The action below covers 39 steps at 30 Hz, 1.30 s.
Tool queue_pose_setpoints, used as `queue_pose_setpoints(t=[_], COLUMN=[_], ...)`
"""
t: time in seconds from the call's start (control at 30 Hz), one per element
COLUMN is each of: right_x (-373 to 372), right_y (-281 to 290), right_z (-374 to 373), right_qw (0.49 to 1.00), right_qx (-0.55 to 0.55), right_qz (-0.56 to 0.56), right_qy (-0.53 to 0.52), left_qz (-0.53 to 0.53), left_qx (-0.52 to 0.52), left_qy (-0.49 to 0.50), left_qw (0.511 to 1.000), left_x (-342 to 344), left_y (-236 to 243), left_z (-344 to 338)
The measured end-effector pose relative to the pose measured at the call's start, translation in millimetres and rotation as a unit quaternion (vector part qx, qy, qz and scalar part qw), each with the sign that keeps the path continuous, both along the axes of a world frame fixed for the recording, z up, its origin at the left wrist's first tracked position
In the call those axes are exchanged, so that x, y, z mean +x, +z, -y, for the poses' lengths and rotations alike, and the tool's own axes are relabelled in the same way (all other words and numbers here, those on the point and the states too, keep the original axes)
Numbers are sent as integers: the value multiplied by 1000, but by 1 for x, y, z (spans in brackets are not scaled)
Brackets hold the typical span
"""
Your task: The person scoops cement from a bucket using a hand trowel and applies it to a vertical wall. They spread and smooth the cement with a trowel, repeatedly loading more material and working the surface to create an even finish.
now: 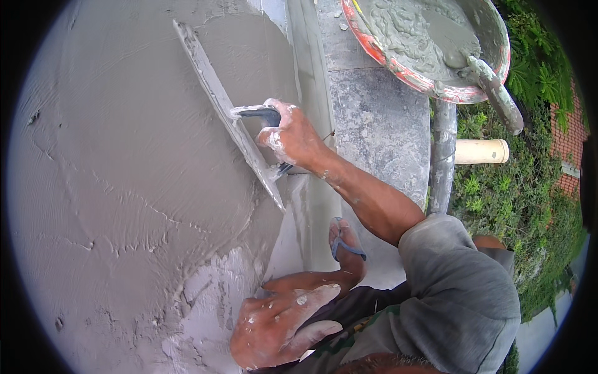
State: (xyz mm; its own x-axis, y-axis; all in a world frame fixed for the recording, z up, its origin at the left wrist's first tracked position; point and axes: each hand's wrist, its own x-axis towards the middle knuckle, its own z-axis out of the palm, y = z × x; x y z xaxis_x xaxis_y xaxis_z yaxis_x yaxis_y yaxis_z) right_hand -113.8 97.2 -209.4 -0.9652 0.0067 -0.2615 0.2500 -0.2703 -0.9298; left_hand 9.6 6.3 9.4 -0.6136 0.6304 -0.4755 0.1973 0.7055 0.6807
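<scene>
My right hand (291,136) grips the dark handle of a long plastering trowel (218,100). The trowel's narrow blade, crusted with grey, lies slantwise at the wet grey plaster surface (124,137). Smooth sweeps and rough ridges mark that plaster. At the lower middle is my left hand (280,324), smeared with pale plaster. Two of its fingers stretch to the right with a gap between them, and I see nothing held in it. Its other fingers are partly hidden. A paler, thinly coated patch (218,293) shows beside the left hand.
A red-rimmed tub (408,71) of wet mortar stands at the upper right, with a mortar-coated handle (498,96) jutting over its rim. Below it runs a grey board (380,124) beside a pole (442,159) and a cream pipe (483,151). A sandalled foot (346,243) rests nearby; bushes (498,199) lie beyond.
</scene>
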Motion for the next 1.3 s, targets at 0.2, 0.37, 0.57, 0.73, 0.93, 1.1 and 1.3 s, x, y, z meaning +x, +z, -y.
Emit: queue_pose_setpoints(t=[0.2, 0.37, 0.57, 0.73, 0.93, 1.1, 1.3], right_x=[16, 20, 38, 23, 4, 18, 36], right_y=[-2, -72, -138, -143, -115, 2, -37], right_z=[-24, -33, -7, 24, 26, 22, 18], right_qw=[982, 936, 920, 907, 923, 967, 959], right_qx=[-170, -315, -250, -225, -203, -156, -196], right_qz=[-71, 143, 285, 342, 317, 193, 173], right_qy=[31, -67, -104, -96, -80, -54, -110], left_qz=[-35, -34, -54, -55, -54, -54, -62], left_qx=[10, 20, 45, 27, 30, 3, -13], left_qy=[-15, 7, 8, 0, -33, -24, -25], left_qw=[999, 999, 997, 998, 998, 998, 998], left_x=[5, 6, 5, 8, 11, 17, 12], left_y=[-8, 8, 0, 0, -1, 5, 4], left_z=[6, 2, 8, 10, 4, -1, -1])
